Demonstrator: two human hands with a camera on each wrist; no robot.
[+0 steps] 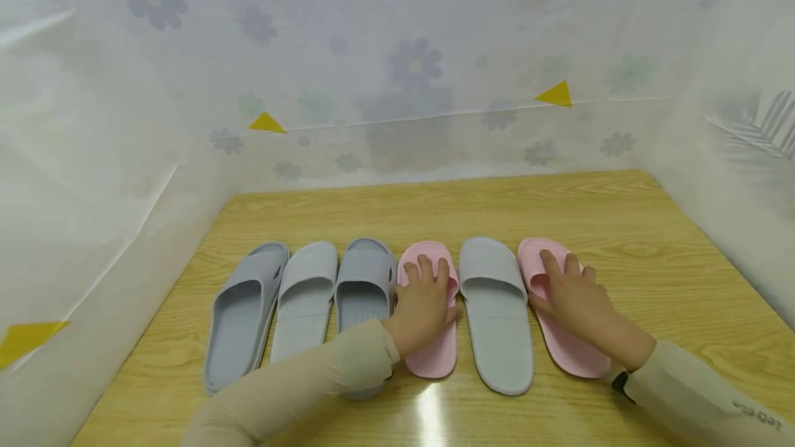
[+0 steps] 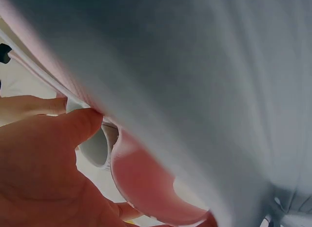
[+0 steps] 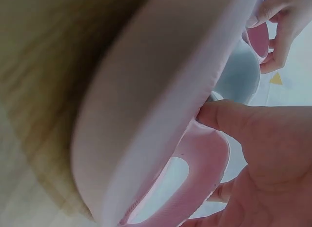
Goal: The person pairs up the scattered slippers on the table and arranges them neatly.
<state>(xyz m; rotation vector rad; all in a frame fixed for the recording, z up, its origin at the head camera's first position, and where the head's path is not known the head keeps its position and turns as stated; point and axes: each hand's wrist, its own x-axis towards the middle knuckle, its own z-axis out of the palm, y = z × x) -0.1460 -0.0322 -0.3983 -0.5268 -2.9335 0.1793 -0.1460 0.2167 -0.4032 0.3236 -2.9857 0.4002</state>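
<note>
Both your hands are grasping: your left hand [image 1: 422, 309] spans the left pink slipper [image 1: 435, 361], thumb at its right edge, fingers over its strap; your right hand [image 1: 580, 305] grips the right pink slipper [image 1: 577, 359], thumb at its left edge. One pale gray slipper [image 1: 499, 343] lies between them, toes pointing away from you. Left of them, close together, are a blue-gray pair [image 1: 242, 323] with another gray slipper [image 1: 304, 316] between. Dark lettering on your right sleeve [image 1: 702, 385] is illegible. Wood-grain tabletop [image 1: 435, 209] extends beyond the toes to a flowered sheet [image 1: 348, 12] and rightward to its side edge.
</note>
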